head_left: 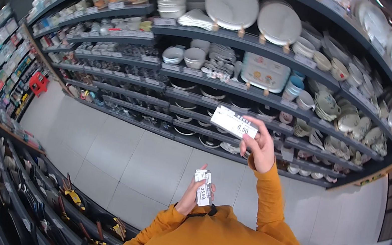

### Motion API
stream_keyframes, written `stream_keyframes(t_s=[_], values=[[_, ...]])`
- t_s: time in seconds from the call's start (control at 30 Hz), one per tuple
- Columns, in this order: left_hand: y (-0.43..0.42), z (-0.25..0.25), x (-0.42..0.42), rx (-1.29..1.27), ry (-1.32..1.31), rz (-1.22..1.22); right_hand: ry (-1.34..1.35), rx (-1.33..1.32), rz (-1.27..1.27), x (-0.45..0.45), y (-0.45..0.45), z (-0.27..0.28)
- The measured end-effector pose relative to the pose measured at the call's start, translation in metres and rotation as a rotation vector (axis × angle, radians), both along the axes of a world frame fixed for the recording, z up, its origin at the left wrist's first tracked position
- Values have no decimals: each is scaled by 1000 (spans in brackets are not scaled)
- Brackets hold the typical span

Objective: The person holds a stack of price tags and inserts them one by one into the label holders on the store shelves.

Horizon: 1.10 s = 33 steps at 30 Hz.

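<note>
Raised in front of the shelves, my right hand (261,145) pinches a white price tag (234,122) printed with 6.50 between thumb and fingers. Lower down, close to my body, my left hand (190,192) is closed around a small stack of price tags (204,188). The top one reads 35.50, and its thumb lies along the stack's edge. Both sleeves are mustard yellow. Behind the right hand stands a shelf unit (256,95) of bowls, plates and spoons, with a gap between hand and shelf.
Large white plates (231,6) stand upright on an upper shelf. A patterned tray (265,73) leans below them. Grey floor tiles (144,160) run between the shelves. At the lower left is a rack (28,194) with long-handled utensils. A red stool (38,84) stands farther left.
</note>
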State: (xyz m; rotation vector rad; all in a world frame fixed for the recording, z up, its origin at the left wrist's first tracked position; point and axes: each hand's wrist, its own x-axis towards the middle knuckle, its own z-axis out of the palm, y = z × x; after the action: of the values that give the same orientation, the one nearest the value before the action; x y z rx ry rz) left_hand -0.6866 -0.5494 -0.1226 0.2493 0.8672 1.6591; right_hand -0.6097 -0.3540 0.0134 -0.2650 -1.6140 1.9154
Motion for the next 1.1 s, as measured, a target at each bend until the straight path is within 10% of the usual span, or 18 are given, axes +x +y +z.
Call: stream_keyframes(t_s=[0.47,1.1], values=[[-97,-3,-105,7,-114,881,-198,-72,634,-190,-98,-56],[-90,-26,-348,48,-46,779,-322,-32,876,-470,-107,-89]])
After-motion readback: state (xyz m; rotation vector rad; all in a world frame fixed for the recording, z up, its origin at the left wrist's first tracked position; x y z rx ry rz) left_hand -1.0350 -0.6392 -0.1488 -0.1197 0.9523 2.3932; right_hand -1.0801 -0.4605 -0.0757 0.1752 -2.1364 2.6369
